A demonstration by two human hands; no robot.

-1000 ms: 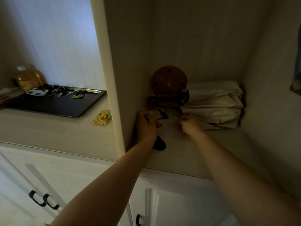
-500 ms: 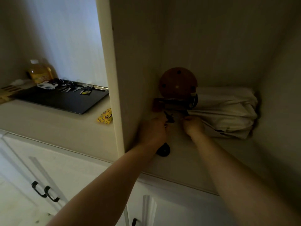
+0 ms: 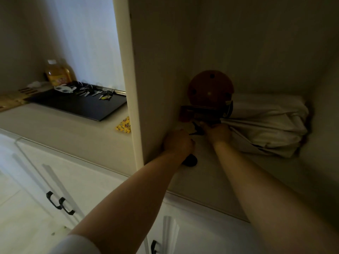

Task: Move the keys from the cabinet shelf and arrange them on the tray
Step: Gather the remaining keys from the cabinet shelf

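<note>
Both my hands reach into the dim cabinet shelf. A dark bunch of keys lies at the back between them. My right hand has its fingers closed on that bunch. Just left of it, my left hand is curled with the fingers down; what it holds is hidden. A dark round fob lies on the shelf under my left wrist. The black tray sits on the counter at the left, with several keys in a row along its far edge.
A brown round perforated object on a dark stand and a folded white cloth bundle fill the back of the shelf. On the counter are a yellow packet, an orange bottle and a wooden block. A cabinet wall splits shelf from counter.
Both hands have moved deeper into the shelf. My right hand has closed on the key bunch near the stand. My left hand has curled tighter beside it.
</note>
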